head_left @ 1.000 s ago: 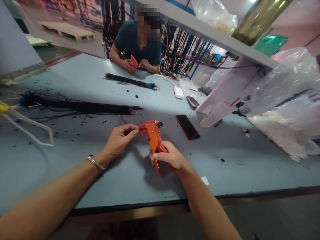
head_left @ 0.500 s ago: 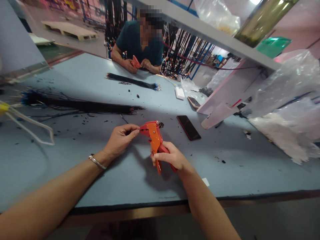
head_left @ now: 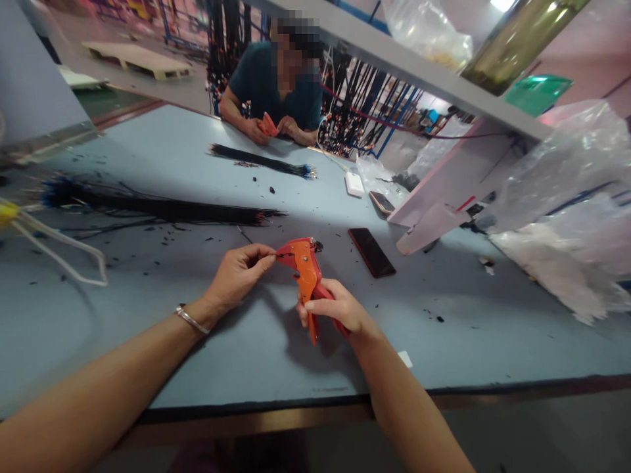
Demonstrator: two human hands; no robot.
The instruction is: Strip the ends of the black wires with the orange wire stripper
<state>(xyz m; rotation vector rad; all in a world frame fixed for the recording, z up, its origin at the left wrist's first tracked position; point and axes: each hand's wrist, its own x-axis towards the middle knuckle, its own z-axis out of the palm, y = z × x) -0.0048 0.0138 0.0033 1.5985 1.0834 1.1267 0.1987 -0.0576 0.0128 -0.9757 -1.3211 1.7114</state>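
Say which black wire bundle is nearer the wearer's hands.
The lower bundle in view, just beyond the left hand, its blue end at left. The upper bundle lies farther off, near the co-worker, blue end at right.

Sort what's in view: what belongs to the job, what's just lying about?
Likely job:
orange-and-red pistol-shaped hand tool, in right hand;
thin dark wire, apparently pinched by left hand;
long bundle of blue-ended black wires.

Apparently lying about:
black rectangular red-edged phone;
small white boxy object.

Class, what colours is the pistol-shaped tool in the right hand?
The pistol-shaped tool is orange and red, clearest in the head view.
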